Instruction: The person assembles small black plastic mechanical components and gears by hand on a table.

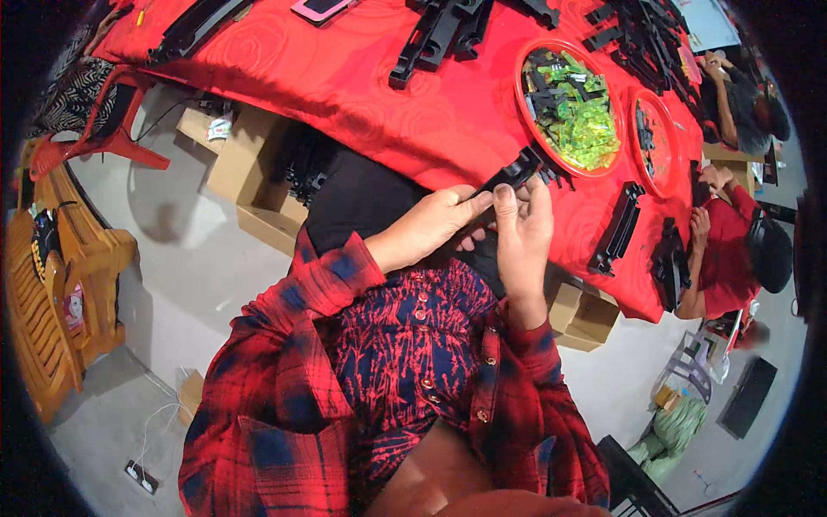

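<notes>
Black plastic part was held above near edge of red tablecloth, between both hands. Left hand gripped its near-left end, thumb on top. Right hand closed fingers around it from right. Red bowl of green and black pieces stood just beyond, far-right.
</notes>
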The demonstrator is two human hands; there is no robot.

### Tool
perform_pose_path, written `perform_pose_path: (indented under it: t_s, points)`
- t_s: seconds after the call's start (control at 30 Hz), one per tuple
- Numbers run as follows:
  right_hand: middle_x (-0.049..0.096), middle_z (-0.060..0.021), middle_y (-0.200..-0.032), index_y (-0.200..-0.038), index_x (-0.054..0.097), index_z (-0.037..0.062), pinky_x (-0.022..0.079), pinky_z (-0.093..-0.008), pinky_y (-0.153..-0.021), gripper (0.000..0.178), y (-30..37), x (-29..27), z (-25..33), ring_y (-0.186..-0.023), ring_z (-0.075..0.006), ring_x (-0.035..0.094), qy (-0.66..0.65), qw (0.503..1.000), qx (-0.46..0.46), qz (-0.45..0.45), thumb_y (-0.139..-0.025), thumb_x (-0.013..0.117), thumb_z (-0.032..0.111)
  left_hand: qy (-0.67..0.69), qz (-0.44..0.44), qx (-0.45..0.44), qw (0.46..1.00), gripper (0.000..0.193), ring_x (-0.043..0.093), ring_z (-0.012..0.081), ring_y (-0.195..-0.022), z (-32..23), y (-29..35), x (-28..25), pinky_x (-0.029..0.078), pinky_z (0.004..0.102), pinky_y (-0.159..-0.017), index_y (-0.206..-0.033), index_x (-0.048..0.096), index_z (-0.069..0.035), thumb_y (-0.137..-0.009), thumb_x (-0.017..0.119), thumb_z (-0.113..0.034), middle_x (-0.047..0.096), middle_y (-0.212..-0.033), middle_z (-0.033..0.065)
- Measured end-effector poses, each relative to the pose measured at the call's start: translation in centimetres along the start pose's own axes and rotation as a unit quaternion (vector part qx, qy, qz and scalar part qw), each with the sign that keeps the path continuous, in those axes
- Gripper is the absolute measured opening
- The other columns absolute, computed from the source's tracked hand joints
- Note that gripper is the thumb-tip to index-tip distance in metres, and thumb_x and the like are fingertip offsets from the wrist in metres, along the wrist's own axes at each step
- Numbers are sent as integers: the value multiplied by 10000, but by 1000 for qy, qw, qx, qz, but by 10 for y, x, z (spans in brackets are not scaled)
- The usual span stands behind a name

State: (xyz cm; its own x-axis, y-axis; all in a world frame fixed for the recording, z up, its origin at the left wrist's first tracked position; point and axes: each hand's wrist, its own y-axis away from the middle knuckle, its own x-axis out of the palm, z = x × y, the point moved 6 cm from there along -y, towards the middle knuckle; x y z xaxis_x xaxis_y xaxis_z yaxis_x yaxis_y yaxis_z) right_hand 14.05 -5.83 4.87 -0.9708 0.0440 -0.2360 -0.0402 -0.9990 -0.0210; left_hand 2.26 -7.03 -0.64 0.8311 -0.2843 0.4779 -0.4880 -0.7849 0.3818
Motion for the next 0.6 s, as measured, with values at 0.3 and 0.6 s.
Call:
perform_pose_path:
  t_s: [0.3, 0.6]
  points:
    - [609, 1, -865, -1151, 562, 11, 442, -201, -553, 270, -12, -3, 29, -708, -44, 547, -62, 995, 47, 54, -998, 602, 230, 30, 86, 47, 995, 402, 594, 94, -816, -24, 2, 15, 496, 249, -725, -1177, 579, -19, -1052, 446, -377, 626, -1004, 17]
    - [591, 23, -890, -1173, 601, -10, 428, -200, -611, 307, -21, -19, 20, -766, -36, 529, -6, 999, 48, 4, -999, 599, 244, -18, 54, 59, 997, 288, 624, 120, -880, -24, 12, 5, 518, 269, -770, -1237, 531, -15, -996, 506, -169, 611, -1027, 26]
